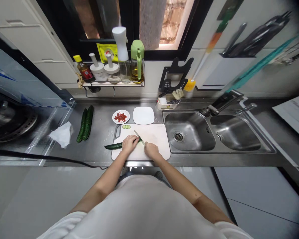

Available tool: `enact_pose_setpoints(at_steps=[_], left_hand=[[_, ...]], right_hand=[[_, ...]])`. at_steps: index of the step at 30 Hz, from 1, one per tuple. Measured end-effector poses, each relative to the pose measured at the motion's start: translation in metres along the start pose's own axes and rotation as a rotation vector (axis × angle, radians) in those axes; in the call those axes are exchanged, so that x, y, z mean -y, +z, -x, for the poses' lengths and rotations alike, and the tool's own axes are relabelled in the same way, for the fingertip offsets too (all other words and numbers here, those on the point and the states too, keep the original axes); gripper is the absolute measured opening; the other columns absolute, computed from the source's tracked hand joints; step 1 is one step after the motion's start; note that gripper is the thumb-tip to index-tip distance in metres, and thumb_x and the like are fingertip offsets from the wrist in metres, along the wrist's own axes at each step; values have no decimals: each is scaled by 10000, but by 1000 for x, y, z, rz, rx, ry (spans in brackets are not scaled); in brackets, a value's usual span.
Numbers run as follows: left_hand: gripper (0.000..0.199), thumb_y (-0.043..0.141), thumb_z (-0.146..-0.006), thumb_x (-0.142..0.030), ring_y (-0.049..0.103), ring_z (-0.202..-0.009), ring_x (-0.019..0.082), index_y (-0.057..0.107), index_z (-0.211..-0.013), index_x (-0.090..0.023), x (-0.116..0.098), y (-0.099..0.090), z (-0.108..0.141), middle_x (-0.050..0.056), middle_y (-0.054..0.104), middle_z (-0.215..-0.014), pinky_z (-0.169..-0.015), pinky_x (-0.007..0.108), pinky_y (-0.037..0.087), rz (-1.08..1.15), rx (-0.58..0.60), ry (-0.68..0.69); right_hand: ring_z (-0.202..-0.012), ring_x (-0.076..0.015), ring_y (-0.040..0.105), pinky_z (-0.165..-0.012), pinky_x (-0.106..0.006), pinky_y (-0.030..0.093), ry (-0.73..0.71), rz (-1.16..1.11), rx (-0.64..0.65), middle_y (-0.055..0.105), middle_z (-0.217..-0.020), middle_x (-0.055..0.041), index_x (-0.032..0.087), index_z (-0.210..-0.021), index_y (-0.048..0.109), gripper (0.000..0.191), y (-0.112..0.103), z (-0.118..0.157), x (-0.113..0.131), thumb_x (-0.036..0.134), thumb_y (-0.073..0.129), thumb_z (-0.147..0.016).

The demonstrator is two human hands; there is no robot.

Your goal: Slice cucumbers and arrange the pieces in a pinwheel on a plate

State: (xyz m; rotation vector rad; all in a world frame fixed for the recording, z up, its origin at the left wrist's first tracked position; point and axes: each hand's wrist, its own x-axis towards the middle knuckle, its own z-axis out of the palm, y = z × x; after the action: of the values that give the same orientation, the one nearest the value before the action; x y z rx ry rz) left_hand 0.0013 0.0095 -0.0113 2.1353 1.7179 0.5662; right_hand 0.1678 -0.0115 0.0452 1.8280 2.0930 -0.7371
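A long dark green cucumber [113, 146] lies across the white cutting board [154, 132], its left end reaching past the board's edge. My left hand [130, 144] is closed on it near its right end. The handle of a knife [136, 133] is in my right hand [151, 150]; its thin blade slants up and left at the cucumber's cut end, by my left fingertips. A few pale cucumber slices [126, 126] lie at the top left of the board. Behind the board stand a plate of chopped red pieces [120, 117] and a bare white plate [143, 115].
Two whole cucumbers [87, 122] and a crumpled white cloth or paper [62, 134] lie left on the steel counter. A double sink [191, 131] is at the right. A rack [114, 84] with bottles hangs behind, and a stove [12, 119] stands far left.
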Motion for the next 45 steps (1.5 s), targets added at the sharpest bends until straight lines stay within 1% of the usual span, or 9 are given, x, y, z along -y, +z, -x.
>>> enact_pose_setpoints(at_steps=[8,15,19,23,27,31,37,45], left_hand=[[210,513,-922,-339,590,-977,167,701,-990,-277,0,0,-1,10,691,-1038,-809,283,456,9,5,1],[210,508,-925,-343,592,-979,169,700,-989,-283,0,0,0,11,691,-1041,-809,285,458,13,-1,0],[212,511,-923,-343,592,-983,169,701,-996,-285,-1,0,0,15,689,-1047,-808,286,461,12,-4,-11],[216,509,-923,-347,589,-982,172,703,-994,-281,-2,0,0,17,690,-1041,-802,282,460,10,-5,-6],[219,505,-925,-351,589,-972,172,702,-994,-284,-1,0,0,12,691,-1030,-796,283,456,4,-3,-2],[226,503,-926,-354,586,-975,172,705,-1000,-284,-2,-2,0,17,688,-1037,-805,286,455,1,2,-2],[236,495,-929,-361,582,-984,179,707,-995,-280,-2,-1,0,24,688,-1042,-813,288,457,-1,9,-12],[226,500,-925,-355,589,-970,179,703,-989,-279,2,1,-2,18,690,-1035,-819,292,457,10,1,4]], right_hand=[[-998,-242,640,-774,-317,443,22,31,26,679,-1026,-156,146,-1133,556,281,10,21,-16,200,369,-930],[-979,-243,646,-768,-320,440,33,34,42,682,-1000,-151,153,-1131,552,280,14,33,-20,182,361,-929],[-995,-238,642,-774,-312,438,26,27,37,677,-1031,-160,150,-1135,555,283,10,28,-17,184,358,-934],[-1017,-238,635,-785,-309,441,26,16,33,675,-1056,-159,145,-1150,557,296,4,16,-9,177,368,-924],[-1015,-240,637,-785,-310,444,-6,13,4,679,-1054,-155,141,-1145,563,307,-2,2,0,156,362,-913],[-1024,-228,633,-794,-300,442,-15,7,-2,679,-1062,-145,148,-1146,564,305,-4,-6,4,148,369,-913],[-1020,-229,634,-799,-305,442,-3,11,-14,676,-1069,-148,155,-1150,563,293,0,-3,0,183,381,-923],[-1002,-237,637,-782,-314,441,14,21,12,680,-1042,-152,149,-1135,572,300,4,14,-12,181,363,-921]])
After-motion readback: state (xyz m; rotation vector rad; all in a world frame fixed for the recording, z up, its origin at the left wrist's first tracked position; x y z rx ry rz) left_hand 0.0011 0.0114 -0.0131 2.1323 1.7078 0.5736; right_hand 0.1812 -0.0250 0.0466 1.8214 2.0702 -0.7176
